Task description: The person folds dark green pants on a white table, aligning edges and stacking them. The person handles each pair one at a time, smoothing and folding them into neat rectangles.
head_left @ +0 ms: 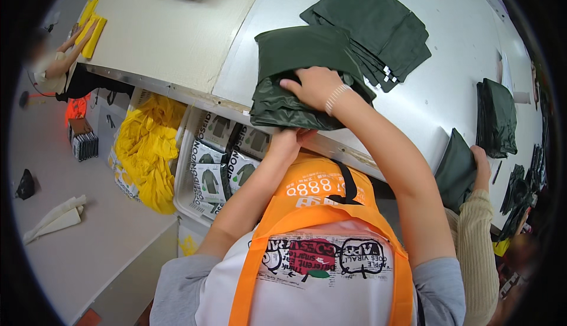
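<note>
At the table's front edge lies a folded dark green bundle [306, 48] of smooth, shiny fabric, with a loose, crumpled lower layer. My right hand [319, 88] grips it from above, its fingers tucked under the upper fold and the thumb pointing left. Beneath the bundle's near edge, my left hand [289, 143] holds its underside; those fingers are partly hidden. Just behind, a fanned stack of flat dark green fabric pieces [384, 28] with small white labels lies on the table, partly covered by the bundle.
Under the table stand a white bin [184, 193] of packaged garments and a container of yellow fabric [147, 143]. A co-worker's hand [481, 166] holds green fabric at right, near another green stack [496, 116]. Another person at far left handles yellow fabric [93, 38].
</note>
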`<control>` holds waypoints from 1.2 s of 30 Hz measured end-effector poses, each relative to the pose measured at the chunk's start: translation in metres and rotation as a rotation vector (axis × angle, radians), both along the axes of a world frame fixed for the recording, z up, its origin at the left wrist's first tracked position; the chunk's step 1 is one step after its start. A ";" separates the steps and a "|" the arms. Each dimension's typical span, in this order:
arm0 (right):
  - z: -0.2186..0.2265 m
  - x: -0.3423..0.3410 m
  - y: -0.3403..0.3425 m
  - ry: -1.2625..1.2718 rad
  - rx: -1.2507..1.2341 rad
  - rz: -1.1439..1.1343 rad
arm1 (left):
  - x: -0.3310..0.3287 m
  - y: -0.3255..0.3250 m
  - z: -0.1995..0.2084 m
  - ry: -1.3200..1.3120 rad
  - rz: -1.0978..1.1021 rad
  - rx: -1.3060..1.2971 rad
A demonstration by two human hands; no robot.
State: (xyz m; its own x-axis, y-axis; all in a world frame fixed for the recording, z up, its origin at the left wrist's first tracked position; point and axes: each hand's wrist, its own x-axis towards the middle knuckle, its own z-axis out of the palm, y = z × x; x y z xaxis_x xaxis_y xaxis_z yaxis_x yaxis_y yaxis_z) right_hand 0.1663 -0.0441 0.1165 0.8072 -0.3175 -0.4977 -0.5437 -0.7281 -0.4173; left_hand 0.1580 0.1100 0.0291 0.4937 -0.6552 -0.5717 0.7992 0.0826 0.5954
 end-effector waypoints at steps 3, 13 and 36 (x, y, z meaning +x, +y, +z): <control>0.025 -0.073 0.035 -0.985 0.130 -0.024 | 0.014 0.002 -0.011 0.022 0.001 -0.123; -0.099 -0.109 0.052 -0.880 1.324 -1.102 | 0.026 0.000 0.019 -0.672 -0.436 0.334; -0.040 -0.121 0.037 -0.753 1.239 -0.926 | 0.032 -0.059 0.095 -2.492 -0.903 0.238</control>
State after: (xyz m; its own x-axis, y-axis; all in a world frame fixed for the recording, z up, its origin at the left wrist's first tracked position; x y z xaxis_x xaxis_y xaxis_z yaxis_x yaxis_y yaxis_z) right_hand 0.0454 -0.0073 0.0766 0.7438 -0.5249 -0.4138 -0.0005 0.6186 -0.7857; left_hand 0.1903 0.0510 0.1245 -0.1497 -0.9776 0.1482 -0.9885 0.1445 -0.0453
